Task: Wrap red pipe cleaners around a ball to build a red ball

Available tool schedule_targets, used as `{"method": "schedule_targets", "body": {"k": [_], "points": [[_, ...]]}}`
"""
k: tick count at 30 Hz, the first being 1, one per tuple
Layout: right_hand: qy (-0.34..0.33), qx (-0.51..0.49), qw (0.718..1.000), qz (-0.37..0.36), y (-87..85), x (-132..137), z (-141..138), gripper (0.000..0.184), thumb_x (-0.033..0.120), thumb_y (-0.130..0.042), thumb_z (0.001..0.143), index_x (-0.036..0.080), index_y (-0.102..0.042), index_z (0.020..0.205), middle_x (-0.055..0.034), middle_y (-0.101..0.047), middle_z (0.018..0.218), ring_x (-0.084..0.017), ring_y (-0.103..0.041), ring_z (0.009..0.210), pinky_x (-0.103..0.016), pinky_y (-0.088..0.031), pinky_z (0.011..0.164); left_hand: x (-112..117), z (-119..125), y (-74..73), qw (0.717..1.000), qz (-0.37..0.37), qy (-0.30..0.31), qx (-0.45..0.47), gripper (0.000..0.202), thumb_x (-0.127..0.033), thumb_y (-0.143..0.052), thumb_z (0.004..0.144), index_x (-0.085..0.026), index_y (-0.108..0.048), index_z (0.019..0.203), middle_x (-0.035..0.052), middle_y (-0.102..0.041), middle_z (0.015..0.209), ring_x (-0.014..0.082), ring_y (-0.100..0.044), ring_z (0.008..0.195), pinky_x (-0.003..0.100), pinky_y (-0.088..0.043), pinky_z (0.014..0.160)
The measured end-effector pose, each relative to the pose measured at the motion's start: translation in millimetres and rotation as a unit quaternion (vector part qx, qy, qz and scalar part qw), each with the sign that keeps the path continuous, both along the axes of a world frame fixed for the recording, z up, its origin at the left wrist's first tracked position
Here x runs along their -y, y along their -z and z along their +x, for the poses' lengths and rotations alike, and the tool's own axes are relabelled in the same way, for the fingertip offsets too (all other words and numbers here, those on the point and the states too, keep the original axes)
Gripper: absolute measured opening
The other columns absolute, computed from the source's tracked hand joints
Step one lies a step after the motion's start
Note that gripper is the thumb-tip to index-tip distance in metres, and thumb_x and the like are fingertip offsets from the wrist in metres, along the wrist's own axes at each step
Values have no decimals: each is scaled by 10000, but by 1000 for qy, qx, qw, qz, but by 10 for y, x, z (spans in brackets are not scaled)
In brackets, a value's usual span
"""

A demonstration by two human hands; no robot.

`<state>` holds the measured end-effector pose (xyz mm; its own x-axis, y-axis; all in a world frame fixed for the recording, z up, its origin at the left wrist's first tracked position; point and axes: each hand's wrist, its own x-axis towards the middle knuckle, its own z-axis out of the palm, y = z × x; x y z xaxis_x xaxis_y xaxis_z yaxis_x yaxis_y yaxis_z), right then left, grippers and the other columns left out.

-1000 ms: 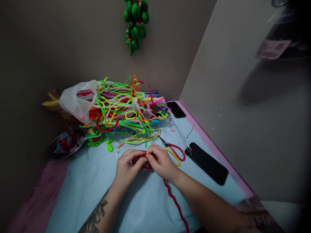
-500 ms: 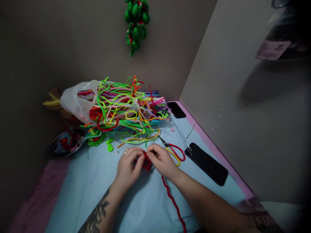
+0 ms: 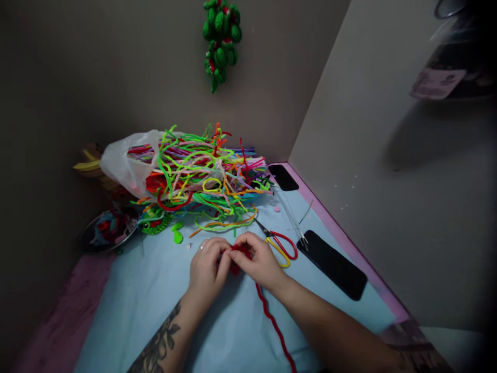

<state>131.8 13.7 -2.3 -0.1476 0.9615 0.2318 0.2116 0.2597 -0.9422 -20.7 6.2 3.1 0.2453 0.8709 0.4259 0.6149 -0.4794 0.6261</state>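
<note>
A red pipe cleaner (image 3: 272, 321) trails across the light blue table cover (image 3: 155, 300) from the bottom edge up to my hands. Its upper end is wound into a small red bundle (image 3: 235, 263) pinched between both hands. My left hand (image 3: 207, 272) has its fingers closed on the bundle's left side, a ring showing on one finger. My right hand (image 3: 258, 260) is closed on the right side, thumb and fingers pressed on the red coil. Most of the bundle is hidden by my fingers.
A big heap of coloured pipe cleaners (image 3: 198, 176) spills from a plastic bag (image 3: 124, 163) behind my hands. Scissors with red and yellow handles (image 3: 279, 243) lie right of them. Two dark phones (image 3: 332, 264) (image 3: 283, 177) lie by the wall. A metal bowl (image 3: 108, 233) sits at left. A green craft piece (image 3: 219, 36) hangs above.
My fingers have kept working the red coil, with the hands drawn slightly closer together. The trailing red pipe cleaner has shifted a little on the cover. The view has tilted slightly.
</note>
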Motion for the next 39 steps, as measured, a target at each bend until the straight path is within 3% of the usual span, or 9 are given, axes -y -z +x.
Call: {"method": "schedule_targets", "body": {"k": [8, 16, 23, 31, 39], "points": [[3, -7, 999, 47, -29, -16, 8, 58, 207, -652, 785, 197, -654, 728, -25, -614, 770, -154, -584, 766, -279, -477, 706, 6, -8, 30, 999, -18, -7, 47, 126, -207, -462, 882, -193, -547, 791, 43, -608, 843, 173, -556, 814, 296, -428, 732], [60, 31, 992, 107, -23, 29, -12, 50, 196, -635, 783, 203, -636, 832, -27, -618, 793, -155, -581, 754, -274, -475, 676, 9, -15, 32, 997, -26, -12, 69, 134, -217, -469, 881, -188, -562, 789, 47, -614, 851, 170, -563, 821, 288, -439, 739], [61, 53, 986, 145, -36, 47, -25, 69, 184, -582, 827, 207, -647, 827, -40, -650, 789, -161, -603, 766, -295, -487, 714, 15, -12, 24, 996, -31, -16, 78, 139, -231, -466, 886, -190, -564, 796, 49, -613, 856, 170, -569, 821, 291, -446, 745], [29, -10, 999, 34, -3, 9, -29, 21, 208, -643, 771, 191, -649, 762, -21, -603, 753, -139, -579, 691, -239, -459, 577, 18, -13, 33, 997, -16, -12, 70, 131, -217, -468, 882, -193, -561, 792, 45, -612, 841, 173, -564, 814, 295, -441, 738], [44, 18, 995, 89, -65, 18, 0, 88, 160, -621, 776, 199, -647, 702, -16, -615, 712, -147, -574, 708, -271, -462, 662, 26, -3, 15, 997, -21, -10, 68, 148, -236, -457, 892, -194, -559, 792, 49, -614, 847, 176, -569, 824, 300, -446, 746]]}}
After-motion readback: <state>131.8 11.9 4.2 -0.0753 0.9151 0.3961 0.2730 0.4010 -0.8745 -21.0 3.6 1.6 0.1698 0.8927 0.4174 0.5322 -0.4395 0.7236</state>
